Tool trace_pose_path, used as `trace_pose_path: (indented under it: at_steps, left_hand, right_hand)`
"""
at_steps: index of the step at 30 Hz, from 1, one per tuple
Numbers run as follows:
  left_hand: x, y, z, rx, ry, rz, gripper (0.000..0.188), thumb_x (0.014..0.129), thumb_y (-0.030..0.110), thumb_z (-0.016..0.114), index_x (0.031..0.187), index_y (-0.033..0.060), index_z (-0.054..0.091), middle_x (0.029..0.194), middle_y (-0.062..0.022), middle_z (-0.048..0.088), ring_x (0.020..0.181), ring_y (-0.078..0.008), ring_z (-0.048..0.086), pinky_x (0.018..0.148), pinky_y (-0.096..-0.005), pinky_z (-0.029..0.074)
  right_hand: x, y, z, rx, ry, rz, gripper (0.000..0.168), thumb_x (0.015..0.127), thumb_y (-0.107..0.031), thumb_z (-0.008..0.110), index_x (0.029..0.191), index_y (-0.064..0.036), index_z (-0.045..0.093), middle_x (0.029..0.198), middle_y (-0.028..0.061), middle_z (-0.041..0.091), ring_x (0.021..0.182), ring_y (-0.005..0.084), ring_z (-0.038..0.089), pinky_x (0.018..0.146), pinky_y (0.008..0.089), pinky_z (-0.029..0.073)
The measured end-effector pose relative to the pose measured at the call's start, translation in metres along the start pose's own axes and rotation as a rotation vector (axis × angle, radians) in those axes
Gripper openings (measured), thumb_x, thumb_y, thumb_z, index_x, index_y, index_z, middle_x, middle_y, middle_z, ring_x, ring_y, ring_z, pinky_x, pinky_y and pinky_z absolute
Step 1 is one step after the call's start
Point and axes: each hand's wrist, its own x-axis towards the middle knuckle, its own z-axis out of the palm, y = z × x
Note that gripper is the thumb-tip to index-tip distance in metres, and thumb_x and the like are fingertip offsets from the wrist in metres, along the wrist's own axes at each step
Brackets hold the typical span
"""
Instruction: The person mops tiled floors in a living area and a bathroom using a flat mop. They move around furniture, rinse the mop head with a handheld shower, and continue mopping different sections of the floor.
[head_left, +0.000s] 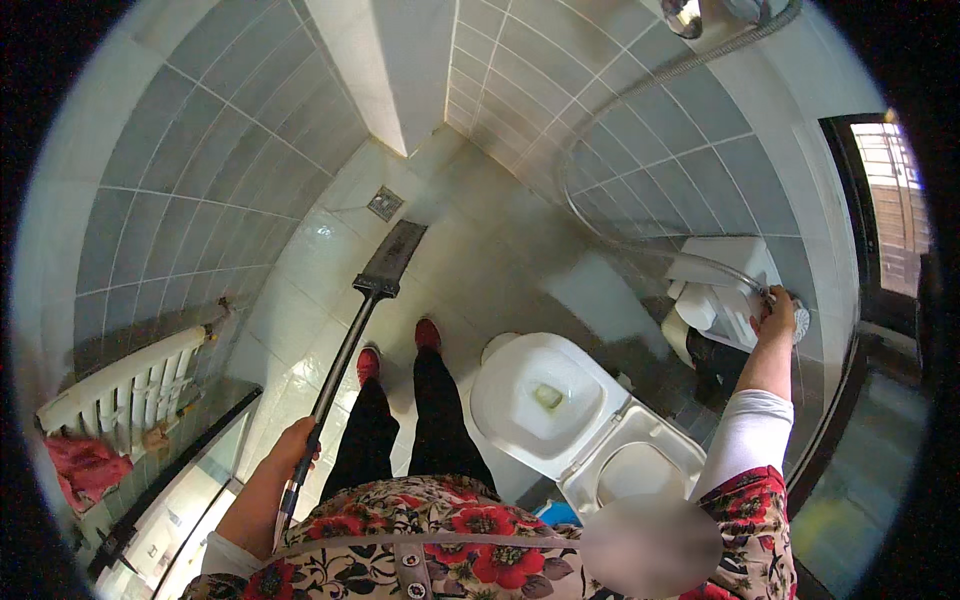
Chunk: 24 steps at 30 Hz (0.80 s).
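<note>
My left hand (295, 448) is closed around the dark pole of a flat mop (390, 259), whose long dark head rests on the wet tiled floor near a square floor drain (385, 203). At the right, my right hand (777, 313) grips the end of a flexible metal shower hose (697, 260), with a round shower head (801, 322) beside it, above a white plastic rack or box (739, 281) by the wall. The hose loops up along the tiled wall to a chrome fitting at the top.
A white toilet (536, 397) with its lid raised stands to the right of my legs. On the left are a white radiator (124, 382) with a red cloth (86, 469) and a glass-like panel. A door frame (862, 232) stands at the far right.
</note>
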Motion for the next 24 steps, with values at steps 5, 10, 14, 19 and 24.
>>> trace_pose_path:
  at_steps: [5, 10, 14, 19, 24]
  left_hand:
    - [0.006, 0.008, -0.003, -0.056, -0.004, -0.032, 0.033, 0.09, 0.036, 0.043, 0.101, 0.0054, 0.047, 0.069, -0.0135, 0.057, 0.055, -0.0226, 0.058, 0.05, -0.0377, 0.052]
    - [0.051, -0.006, -0.011, -0.251, -0.067, -0.068, 0.03, 0.084, 0.026, 0.043, 0.093, -0.0027, 0.049, 0.079, -0.0195, 0.061, 0.059, -0.0263, 0.059, 0.053, -0.0418, 0.052]
    - [0.048, 0.013, -0.001, -0.113, -0.154, 0.01, 0.026, 0.086, 0.023, 0.044, 0.097, 0.0005, 0.049, 0.073, -0.0161, 0.059, 0.053, -0.0214, 0.055, 0.046, -0.0365, 0.048]
    - [0.027, 0.019, -0.006, -0.088, -0.142, 0.116, 0.022, 0.089, 0.022, 0.046, 0.098, 0.0023, 0.049, 0.067, -0.0116, 0.055, 0.049, -0.0201, 0.053, 0.042, -0.0347, 0.047]
    - [-0.008, 0.013, -0.021, -0.041, -0.119, 0.201, 0.022, 0.085, 0.016, 0.054, 0.101, 0.0, 0.05, 0.08, -0.0157, 0.062, 0.052, -0.02, 0.056, 0.044, -0.0339, 0.049]
  right_hand:
    - [0.026, 0.014, -0.005, 0.149, -0.127, 0.087, 0.016, 0.073, -0.026, 0.064, 0.069, -0.015, 0.054, 0.066, -0.0006, 0.057, 0.062, 0.014, 0.054, 0.054, 0.0329, 0.041]
    - [0.018, 0.031, 0.002, 0.354, -0.075, -0.089, 0.01, 0.075, -0.012, 0.062, 0.071, -0.011, 0.054, 0.066, 0.0022, 0.057, 0.057, 0.0144, 0.054, 0.042, 0.0299, 0.04]
    - [-0.005, 0.052, -0.018, 0.379, 0.153, -0.545, 0.02, 0.075, -0.007, 0.063, 0.092, -0.005, 0.053, 0.078, 0.0039, 0.059, 0.06, 0.0145, 0.055, 0.045, 0.0283, 0.042]
    - [-0.152, 0.027, 0.028, 0.221, -0.022, -0.707, 0.032, 0.074, -0.001, 0.065, 0.102, -0.003, 0.05, 0.083, 0.0077, 0.06, 0.06, 0.0149, 0.055, 0.052, 0.0265, 0.043]
    - [-0.25, 0.016, 0.05, 0.145, -0.241, -0.685, 0.022, 0.078, -0.005, 0.063, 0.097, -0.006, 0.051, 0.072, 0.0034, 0.06, 0.054, 0.0089, 0.052, 0.049, 0.0232, 0.04]
